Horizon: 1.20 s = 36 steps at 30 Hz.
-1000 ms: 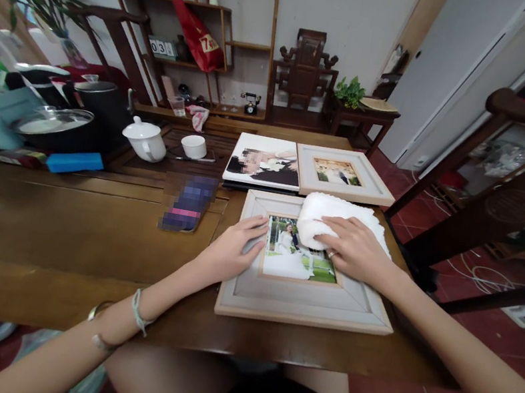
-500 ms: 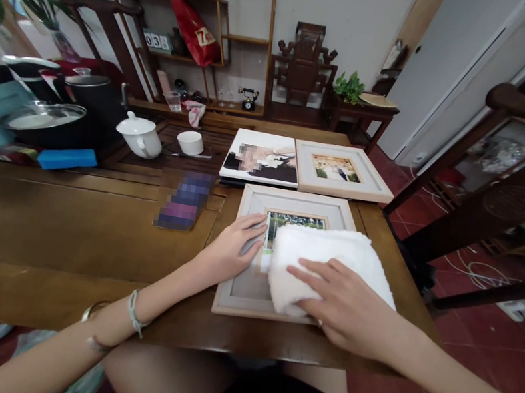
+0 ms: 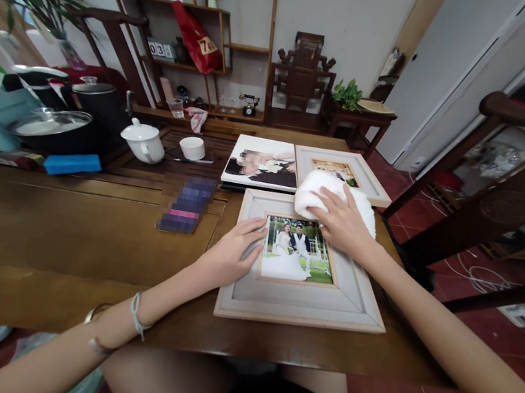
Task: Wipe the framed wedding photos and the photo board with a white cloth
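A pale wooden picture frame (image 3: 303, 309) lies face up on the table in front of me, holding a photo (image 3: 301, 251) of two people in a garden. My left hand (image 3: 230, 255) rests on its left side, fingers stretched over the inner border and thumb apart. With spread fingers, my right hand (image 3: 347, 221) presses on a folded white towel (image 3: 311, 190) and moves along with it. The towel sits over the frame's far edge and covers part of a second frame (image 3: 373, 181) behind. Beside that one is a photo panel (image 3: 263, 164), partly blurred out.
Left of the frame lies a phone-shaped thing (image 3: 187, 205), pixelated. Farther left stand a white lidded cup (image 3: 143, 140), a small white bowl (image 3: 192, 147), a blue block (image 3: 73, 164) and a glass-lidded pan (image 3: 54, 124). A dark wooden chair (image 3: 502, 191) stands at the right.
My right hand has slid the towel away from me, from the frame's right half to its far edge, uncovering the photo. My left hand stays in place on the frame.
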Each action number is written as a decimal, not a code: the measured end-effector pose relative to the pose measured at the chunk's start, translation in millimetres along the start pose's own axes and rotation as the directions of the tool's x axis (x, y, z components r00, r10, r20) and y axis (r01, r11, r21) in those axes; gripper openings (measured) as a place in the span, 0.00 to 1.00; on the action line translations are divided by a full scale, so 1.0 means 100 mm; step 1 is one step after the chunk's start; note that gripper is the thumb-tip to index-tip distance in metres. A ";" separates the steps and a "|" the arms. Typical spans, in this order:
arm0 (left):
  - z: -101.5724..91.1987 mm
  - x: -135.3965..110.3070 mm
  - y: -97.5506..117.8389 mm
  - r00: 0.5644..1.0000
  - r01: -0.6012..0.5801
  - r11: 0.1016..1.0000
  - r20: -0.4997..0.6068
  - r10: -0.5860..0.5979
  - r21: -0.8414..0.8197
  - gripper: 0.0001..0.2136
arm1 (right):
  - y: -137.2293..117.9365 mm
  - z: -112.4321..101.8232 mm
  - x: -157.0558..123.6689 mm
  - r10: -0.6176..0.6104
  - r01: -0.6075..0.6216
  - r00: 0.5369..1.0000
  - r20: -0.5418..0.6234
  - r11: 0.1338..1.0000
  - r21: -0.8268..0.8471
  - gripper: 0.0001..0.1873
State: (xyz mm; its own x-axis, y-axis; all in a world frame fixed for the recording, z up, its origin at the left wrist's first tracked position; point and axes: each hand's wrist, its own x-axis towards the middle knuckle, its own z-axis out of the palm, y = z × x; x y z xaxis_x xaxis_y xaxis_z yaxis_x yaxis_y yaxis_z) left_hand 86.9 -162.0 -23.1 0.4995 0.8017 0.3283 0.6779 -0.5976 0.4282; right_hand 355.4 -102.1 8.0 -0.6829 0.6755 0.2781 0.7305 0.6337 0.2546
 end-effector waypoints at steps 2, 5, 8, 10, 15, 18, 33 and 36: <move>0.00 0.00 0.01 1.000 0.015 1.000 0.009 -0.015 -0.006 0.17 | -0.04 0.00 0.02 -0.004 0.003 1.000 0.026 0.999 0.035 0.26; 0.00 0.01 0.01 1.000 0.025 1.000 0.010 -0.025 -0.014 0.17 | -0.21 -0.11 -0.05 -0.092 0.079 0.990 0.103 0.990 0.120 0.28; 0.01 0.01 0.01 1.000 0.017 1.000 -0.008 -0.017 -0.015 0.17 | -0.45 -0.36 -0.23 -0.180 0.149 0.968 0.173 0.972 0.180 0.27; 0.02 0.01 0.00 1.000 0.011 1.000 -0.016 -0.011 -0.017 0.17 | -0.64 -0.58 -0.37 -0.207 0.157 0.954 0.219 0.962 0.225 0.23; 0.01 0.01 -0.01 1.000 0.007 1.000 -0.011 -0.007 -0.011 0.17 | -1.03 -0.96 -0.67 -0.287 0.199 0.933 0.217 0.914 0.354 0.21; 0.01 0.01 -0.01 1.000 -0.005 1.000 -0.004 0.005 -0.008 0.17 | -1.07 -0.87 -0.71 -0.278 0.195 0.945 0.170 0.901 0.387 0.22; -0.02 0.00 0.03 1.000 0.011 1.000 0.002 -0.011 -0.021 0.17 | -0.15 -0.05 0.01 -0.169 0.159 0.986 0.010 0.943 0.292 0.24; -0.03 0.00 0.04 1.000 -0.007 1.000 -0.002 0.007 -0.022 0.16 | -0.26 -0.09 -0.07 -0.230 0.203 0.973 0.033 0.909 0.364 0.23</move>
State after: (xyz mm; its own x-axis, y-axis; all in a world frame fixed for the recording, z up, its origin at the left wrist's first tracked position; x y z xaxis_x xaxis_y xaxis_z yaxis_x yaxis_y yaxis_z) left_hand 88.3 -164.0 -19.2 0.5030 0.7974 0.3333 0.6622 -0.6034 0.4443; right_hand 340.7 -127.0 8.2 -0.8324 0.5238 0.1810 0.5242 0.8502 -0.0496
